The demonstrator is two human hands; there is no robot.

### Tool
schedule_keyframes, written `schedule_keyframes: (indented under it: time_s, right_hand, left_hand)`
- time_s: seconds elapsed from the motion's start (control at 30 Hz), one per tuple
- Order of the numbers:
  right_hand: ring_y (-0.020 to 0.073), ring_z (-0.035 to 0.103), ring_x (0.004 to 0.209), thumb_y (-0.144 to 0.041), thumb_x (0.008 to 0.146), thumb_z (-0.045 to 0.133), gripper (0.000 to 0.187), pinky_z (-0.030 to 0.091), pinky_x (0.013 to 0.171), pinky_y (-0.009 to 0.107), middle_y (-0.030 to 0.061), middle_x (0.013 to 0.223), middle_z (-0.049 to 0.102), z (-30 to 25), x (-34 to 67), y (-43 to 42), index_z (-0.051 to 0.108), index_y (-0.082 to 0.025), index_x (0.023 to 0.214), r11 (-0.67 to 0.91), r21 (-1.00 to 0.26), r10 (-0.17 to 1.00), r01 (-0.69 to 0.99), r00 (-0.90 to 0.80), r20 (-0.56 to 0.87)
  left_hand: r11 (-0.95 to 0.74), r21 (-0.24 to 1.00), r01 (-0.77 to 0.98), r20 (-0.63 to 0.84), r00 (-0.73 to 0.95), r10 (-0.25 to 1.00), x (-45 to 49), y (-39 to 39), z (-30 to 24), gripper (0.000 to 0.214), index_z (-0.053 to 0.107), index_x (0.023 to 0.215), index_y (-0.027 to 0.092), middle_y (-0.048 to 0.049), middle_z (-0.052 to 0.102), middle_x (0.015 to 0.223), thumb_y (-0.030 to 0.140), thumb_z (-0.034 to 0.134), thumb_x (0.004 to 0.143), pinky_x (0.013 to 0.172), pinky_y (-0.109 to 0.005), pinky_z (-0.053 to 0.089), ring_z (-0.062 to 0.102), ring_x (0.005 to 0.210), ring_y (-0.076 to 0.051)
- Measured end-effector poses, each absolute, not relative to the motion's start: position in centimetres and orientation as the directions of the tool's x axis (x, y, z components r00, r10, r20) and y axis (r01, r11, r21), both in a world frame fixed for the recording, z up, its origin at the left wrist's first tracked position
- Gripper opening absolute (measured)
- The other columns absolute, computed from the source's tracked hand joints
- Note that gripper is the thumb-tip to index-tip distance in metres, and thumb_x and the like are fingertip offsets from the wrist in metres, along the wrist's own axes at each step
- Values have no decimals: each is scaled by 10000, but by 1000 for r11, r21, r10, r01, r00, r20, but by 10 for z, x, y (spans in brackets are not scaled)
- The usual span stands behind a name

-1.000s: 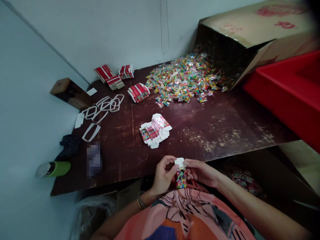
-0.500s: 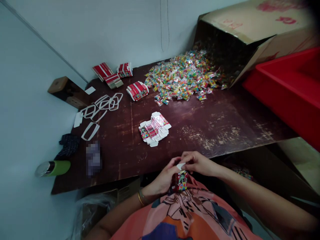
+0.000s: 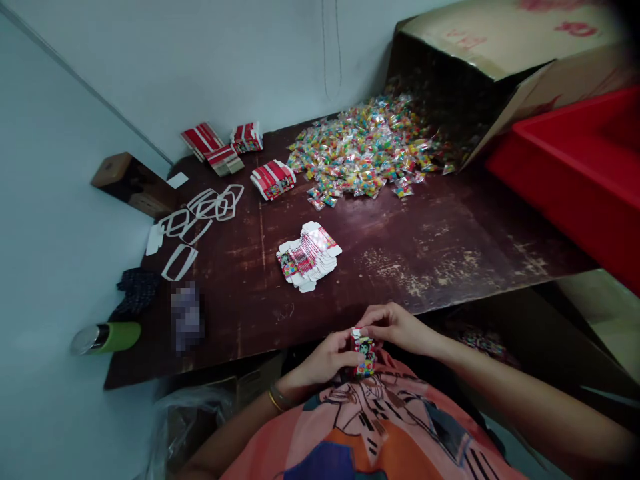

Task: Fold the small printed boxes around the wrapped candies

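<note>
Close to my body, just off the table's front edge, I hold a small printed cardboard box [image 3: 366,360] upright. My left hand [image 3: 333,358] grips it from the left, thumb across its front. My right hand [image 3: 395,328] is closed at its upper right, fingers on the top, where a bit of white flap shows. Beyond my hands a fanned stack of flat unfolded boxes [image 3: 310,257] lies on the dark brown table [image 3: 380,230]. Farther back spreads a heap of small clear candy packets [image 3: 360,150].
Bundled red-and-white flat boxes [image 3: 273,180] and white paper bands [image 3: 180,262] lie to the left. A green bottle [image 3: 120,336] and dark cloth [image 3: 137,290] sit at the left edge. At right are a large open carton [image 3: 465,40] and a red bin [image 3: 565,173].
The white flap that stood up at the box's top is now folded down. My left thumb has moved lower onto the front of the box.
</note>
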State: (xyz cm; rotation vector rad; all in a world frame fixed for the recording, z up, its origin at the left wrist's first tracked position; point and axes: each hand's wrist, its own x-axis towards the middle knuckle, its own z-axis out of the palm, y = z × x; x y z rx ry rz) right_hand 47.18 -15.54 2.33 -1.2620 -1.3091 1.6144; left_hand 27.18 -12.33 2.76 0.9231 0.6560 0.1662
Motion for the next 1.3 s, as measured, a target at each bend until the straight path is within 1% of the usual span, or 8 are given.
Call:
schedule_keyframes:
  time_s: [0.33, 0.43, 0.53, 0.67, 0.8, 0.93, 1.13, 1.3]
  right_hand:
    - [217, 579, 1050, -314, 913, 546, 324, 458, 934, 384, 77, 1133, 636, 39, 494, -135, 634, -279, 1223, 212, -934, 842, 287, -538, 26]
    - [233, 576, 1070, -332, 881, 573, 328, 438, 968, 400, 70, 1142, 645, 18, 544, -68, 641, -281, 1198, 213, -816, 971, 537, -209, 116]
    - [306, 499, 1162, -303, 871, 539, 350, 364, 1020, 481, 148, 1225, 582, 5, 610, 5, 638, -189, 1187, -12, -694, 953, 720, 218, 209]
    - [383, 439, 1176, -272, 805, 585, 365, 309, 1005, 579, 210, 1244, 539, -3, 654, 51, 639, -130, 1137, -80, -659, 906, 748, 330, 266]
    - [311, 492, 1108, -246, 852, 494, 256, 358, 1001, 484, 167, 1158, 590, -25, 620, 32, 647, -169, 1043, -10, -665, 907, 747, 286, 308]
    - [256, 547, 1035, -279, 900, 441, 286, 434, 935, 410, 126, 1121, 601, -42, 556, -24, 588, -204, 1135, 57, -715, 923, 696, 237, 303]
    - [241, 576, 993, -258, 874, 509, 285, 457, 887, 398, 86, 1082, 632, -35, 489, -102, 642, -276, 1125, 144, -867, 974, 477, 88, 209]
    - [208, 608, 842, -338, 864, 574, 177, 472, 809, 356, 57, 918, 682, -8, 486, -114, 668, -225, 964, -44, -975, 977, 220, 213, 4]
  left_hand:
    - [546, 827, 137, -450, 743, 496, 274, -114, 30, 565, 537, 1287, 183, -66, 654, 1027, 195, 666, 736, 824, -281, 443, 585, 938, -183]
    - [491, 836, 244, -494, 724, 482, 267, -95, 32, 496, 604, 1158, 173, -49, 662, 931, 167, 703, 673, 760, -260, 440, 590, 843, -165]
    - [364, 855, 370, -509, 733, 451, 246, -75, 36, 380, 646, 959, 157, 3, 636, 821, 140, 746, 593, 701, -218, 411, 555, 775, -133]
    - [270, 758, 594, -652, 686, 324, 209, -62, 41, 423, 647, 915, 160, 51, 607, 716, 159, 793, 518, 563, -181, 354, 492, 636, -92]
    - [418, 765, 490, -644, 592, 483, 199, -58, 40, 341, 572, 821, 148, 25, 624, 720, 326, 774, 612, 554, -202, 404, 553, 607, -107]
    - [566, 810, 151, -564, 463, 683, 229, -53, 30, 480, 551, 1065, 155, -73, 681, 952, 451, 699, 717, 621, -248, 484, 659, 709, -158]
    - [602, 798, 37, -540, 486, 687, 279, -49, 4, 516, 544, 1104, 147, -131, 656, 1090, 415, 720, 700, 502, -205, 485, 665, 667, -147]
    - [618, 781, 84, -547, 570, 613, 285, -60, 3, 563, 471, 1198, 179, -122, 641, 1074, 312, 713, 707, 579, -273, 562, 666, 781, -180]
